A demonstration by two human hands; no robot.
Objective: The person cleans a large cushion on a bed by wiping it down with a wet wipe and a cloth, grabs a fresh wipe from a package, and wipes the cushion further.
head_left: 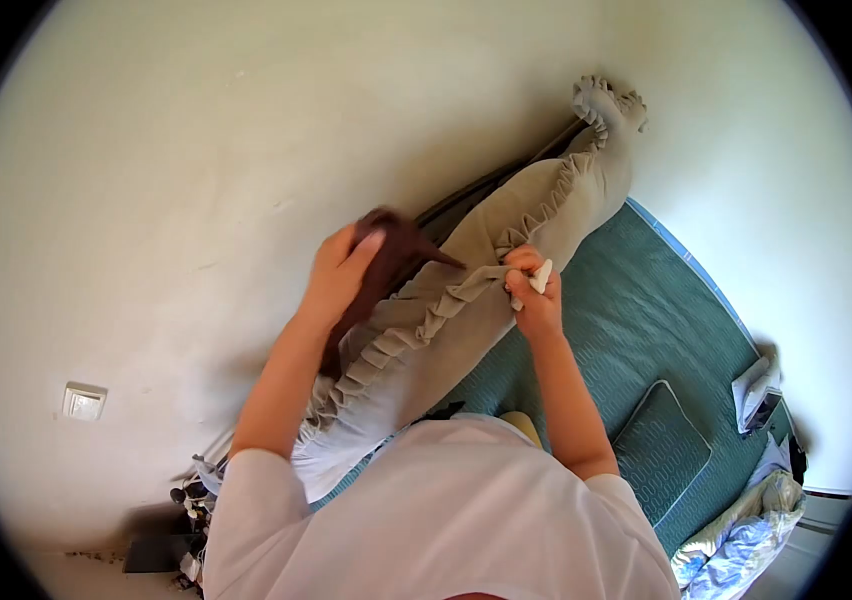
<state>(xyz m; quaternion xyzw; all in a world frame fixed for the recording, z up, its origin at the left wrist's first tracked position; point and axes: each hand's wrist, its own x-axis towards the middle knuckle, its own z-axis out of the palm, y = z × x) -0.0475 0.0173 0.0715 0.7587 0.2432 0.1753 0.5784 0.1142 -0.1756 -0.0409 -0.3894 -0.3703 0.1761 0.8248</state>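
Observation:
A beige headboard cover with a ruffled trim runs diagonally along the wall, over the head of the bed. My left hand is closed on a dark brown cloth, which hangs down between the wall and the cover and is a little blurred. To the right, the fingers of my right hand are wrapped around the ruffled edge of the cover. A small white piece sticks out of the same fist; what it is cannot be made out.
A green quilted mat covers the bed, with a matching cushion on it. Bundled patterned bedding lies at the lower right. On the left wall is a light switch, above small clutter.

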